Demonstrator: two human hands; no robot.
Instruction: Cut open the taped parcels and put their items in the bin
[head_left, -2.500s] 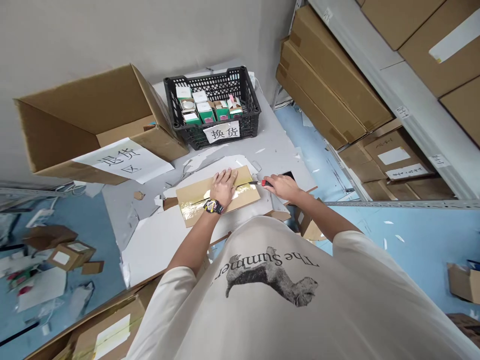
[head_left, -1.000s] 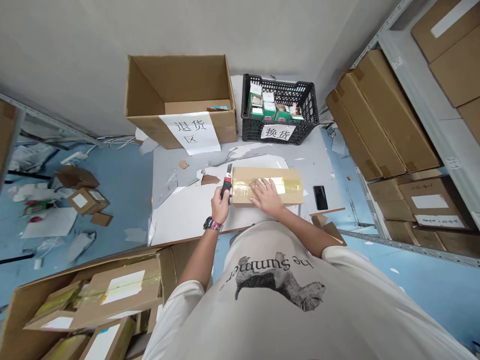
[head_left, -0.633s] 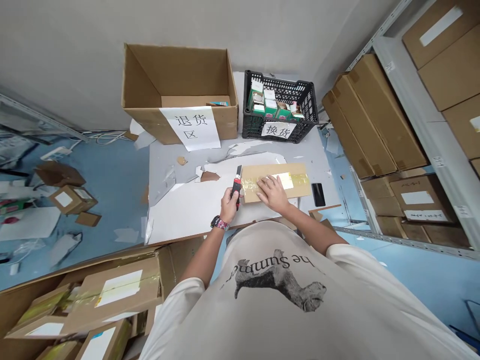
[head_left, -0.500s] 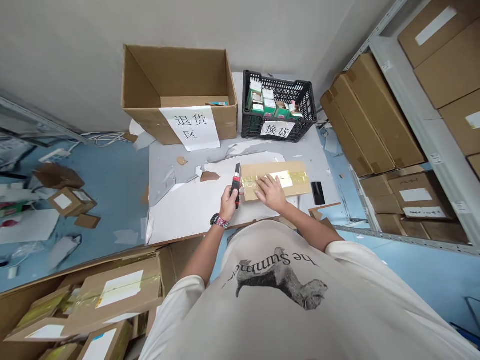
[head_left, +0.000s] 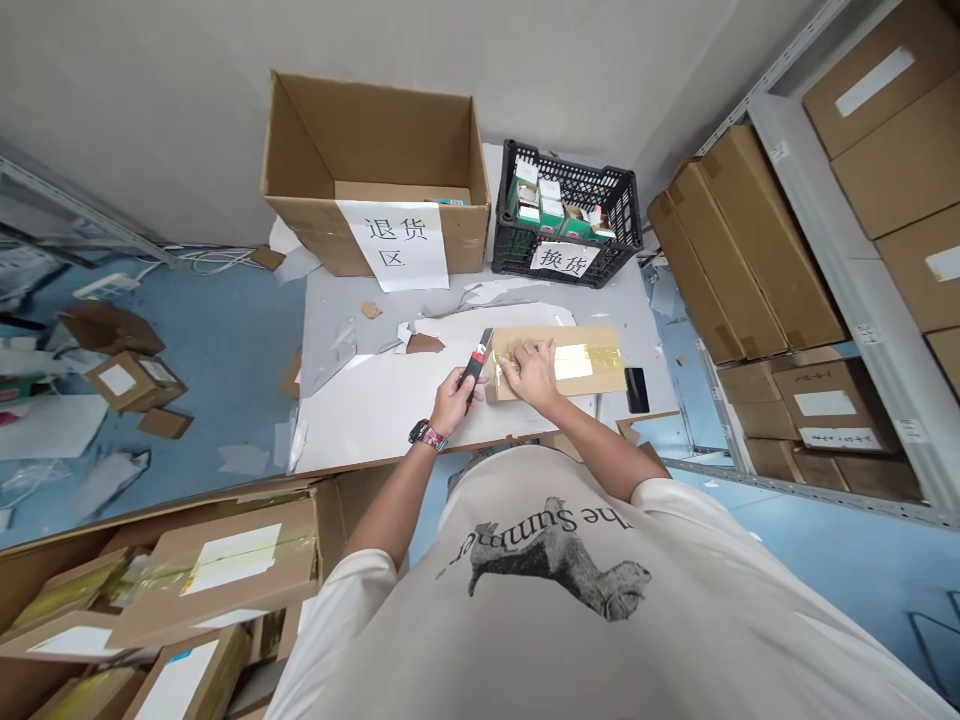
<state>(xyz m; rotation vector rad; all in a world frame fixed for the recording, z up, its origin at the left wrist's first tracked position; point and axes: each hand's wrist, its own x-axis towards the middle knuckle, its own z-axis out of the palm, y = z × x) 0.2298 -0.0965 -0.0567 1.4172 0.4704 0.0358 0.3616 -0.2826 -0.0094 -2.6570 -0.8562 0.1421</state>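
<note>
A utility knife (head_left: 474, 372) with a black and red handle is gripped in my left hand (head_left: 451, 400). Its bare blade points up and away, right beside the left end of a taped cardboard box (head_left: 604, 378). The box lies flat on the table, with yellowish clear tape along its top and a white label (head_left: 574, 361). My right hand (head_left: 535, 375) is on the box top near that left end, fingers bent against the tape; whether they pinch any of it I cannot tell.
Behind stand a large open carton (head_left: 315, 225) with a paper sign and a black crate (head_left: 637, 210) of small green-and-white boxes. A phone (head_left: 637, 390) lies right of the box. Torn paper scraps (head_left: 425, 343) are on the table (head_left: 360, 430). Shelves of cartons (head_left: 765, 250) rise at right.
My right hand has slid left along the box top, its fingers going from flat to bent. The knife has tilted, its tip leaning right toward the box's left end.
</note>
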